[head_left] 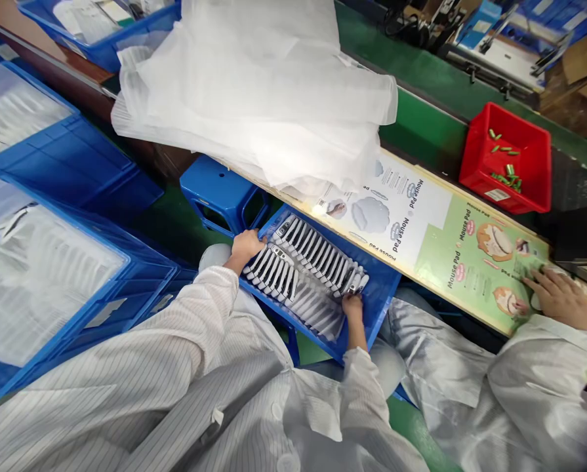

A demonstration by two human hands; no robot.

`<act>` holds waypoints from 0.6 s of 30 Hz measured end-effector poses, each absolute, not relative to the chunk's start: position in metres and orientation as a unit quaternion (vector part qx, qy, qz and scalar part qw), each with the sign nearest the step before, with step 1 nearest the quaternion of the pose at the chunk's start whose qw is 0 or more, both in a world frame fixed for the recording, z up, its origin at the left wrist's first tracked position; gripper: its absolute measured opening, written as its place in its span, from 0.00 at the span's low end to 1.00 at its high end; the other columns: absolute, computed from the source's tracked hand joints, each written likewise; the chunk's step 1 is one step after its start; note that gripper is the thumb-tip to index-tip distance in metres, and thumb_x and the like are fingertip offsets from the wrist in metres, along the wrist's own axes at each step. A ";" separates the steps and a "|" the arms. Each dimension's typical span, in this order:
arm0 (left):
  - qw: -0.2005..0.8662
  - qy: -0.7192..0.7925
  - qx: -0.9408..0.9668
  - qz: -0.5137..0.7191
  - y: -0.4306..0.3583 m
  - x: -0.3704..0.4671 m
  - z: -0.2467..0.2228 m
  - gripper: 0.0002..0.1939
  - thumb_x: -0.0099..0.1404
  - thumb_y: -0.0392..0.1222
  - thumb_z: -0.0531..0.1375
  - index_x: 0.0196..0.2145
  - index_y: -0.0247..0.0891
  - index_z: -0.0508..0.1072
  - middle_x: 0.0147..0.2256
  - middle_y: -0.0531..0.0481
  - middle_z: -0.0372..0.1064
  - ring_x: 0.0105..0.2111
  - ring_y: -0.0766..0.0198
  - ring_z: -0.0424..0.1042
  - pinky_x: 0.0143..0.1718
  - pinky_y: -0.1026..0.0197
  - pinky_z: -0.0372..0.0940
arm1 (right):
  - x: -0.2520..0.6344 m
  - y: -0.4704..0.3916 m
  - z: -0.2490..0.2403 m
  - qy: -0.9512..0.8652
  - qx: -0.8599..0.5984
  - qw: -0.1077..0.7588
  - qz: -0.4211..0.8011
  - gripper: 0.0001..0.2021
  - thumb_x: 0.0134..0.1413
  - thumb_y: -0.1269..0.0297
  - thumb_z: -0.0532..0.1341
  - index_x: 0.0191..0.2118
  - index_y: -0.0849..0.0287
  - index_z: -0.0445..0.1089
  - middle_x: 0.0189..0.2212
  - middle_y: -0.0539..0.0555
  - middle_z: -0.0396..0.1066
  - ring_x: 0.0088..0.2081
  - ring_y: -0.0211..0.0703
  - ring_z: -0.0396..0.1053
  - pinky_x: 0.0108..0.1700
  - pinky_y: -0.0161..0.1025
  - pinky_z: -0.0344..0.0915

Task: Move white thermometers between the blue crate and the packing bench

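A blue plastic bin [382, 288] rests across my lap, tilted in view. Inside it are rows of white devices with black parts [317, 252], packed side by side; the nearer ones look covered in translucent wrap. My left hand [246, 250] is closed over the bin's left rim, beside the end of the rows. My right hand [353, 309] reaches into the bin's right part. Its fingers are closed on one small white-and-black device [356, 286] at the row's end; the fingertips are partly hidden.
Mouse pad sheets [435, 246] cover the bench ahead, with a stack of white sheets [254, 92] further left. A red bin [504, 157] holds small green cylinders. Blue crates [101, 275] stand left, near a blue stool [219, 190]. A co-worker's hand [563, 298] lies at right.
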State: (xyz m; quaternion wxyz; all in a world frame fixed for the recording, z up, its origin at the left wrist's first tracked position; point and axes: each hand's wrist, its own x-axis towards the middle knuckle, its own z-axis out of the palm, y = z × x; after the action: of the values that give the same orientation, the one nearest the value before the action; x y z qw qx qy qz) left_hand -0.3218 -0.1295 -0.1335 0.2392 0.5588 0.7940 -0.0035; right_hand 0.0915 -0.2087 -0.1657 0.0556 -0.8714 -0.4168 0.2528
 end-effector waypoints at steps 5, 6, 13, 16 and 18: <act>0.248 0.789 0.561 0.011 -0.129 -0.323 -0.136 0.26 0.77 0.56 0.56 0.59 0.35 0.80 0.51 0.29 0.83 0.53 0.37 0.82 0.56 0.46 0.74 | 0.074 -0.220 -0.196 -0.375 -0.899 0.045 0.222 0.21 0.71 0.58 0.58 0.60 0.67 0.71 0.55 0.76 0.75 0.53 0.67 0.78 0.54 0.56 0.75; 0.249 0.788 0.562 0.016 -0.129 -0.323 -0.136 0.26 0.77 0.56 0.56 0.59 0.35 0.80 0.51 0.30 0.83 0.53 0.37 0.82 0.56 0.45 0.74 | 0.073 -0.221 -0.198 -0.373 -0.900 0.047 0.221 0.20 0.72 0.56 0.60 0.60 0.65 0.72 0.55 0.73 0.76 0.53 0.64 0.77 0.55 0.55 0.75; 0.259 0.784 0.564 0.033 -0.129 -0.324 -0.139 0.26 0.77 0.55 0.57 0.58 0.33 0.81 0.52 0.29 0.82 0.52 0.37 0.82 0.56 0.45 0.75 | 0.076 -0.225 -0.196 -0.406 -0.879 0.064 0.241 0.18 0.74 0.50 0.63 0.53 0.61 0.74 0.48 0.61 0.80 0.52 0.54 0.79 0.58 0.50 0.75; 0.256 0.783 0.566 0.043 -0.129 -0.324 -0.138 0.25 0.77 0.54 0.57 0.56 0.33 0.82 0.50 0.29 0.83 0.52 0.37 0.82 0.55 0.46 0.76 | 0.080 -0.231 -0.192 -0.414 -0.871 0.082 0.253 0.18 0.72 0.51 0.57 0.51 0.62 0.72 0.40 0.64 0.81 0.56 0.64 0.79 0.54 0.47 0.75; 0.259 0.783 0.564 0.045 -0.130 -0.324 -0.137 0.25 0.76 0.54 0.57 0.56 0.33 0.82 0.50 0.28 0.83 0.52 0.37 0.82 0.55 0.45 0.76 | 0.081 -0.234 -0.191 -0.420 -0.860 0.102 0.272 0.19 0.72 0.53 0.54 0.53 0.62 0.70 0.41 0.65 0.81 0.58 0.67 0.77 0.55 0.48 0.73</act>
State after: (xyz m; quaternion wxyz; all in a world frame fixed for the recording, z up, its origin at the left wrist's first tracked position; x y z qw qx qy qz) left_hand -0.3236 -0.1296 -0.1372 0.2591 0.5642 0.7826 0.0454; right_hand 0.0809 -0.2340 -0.1908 0.1023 -0.8597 -0.4203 0.2715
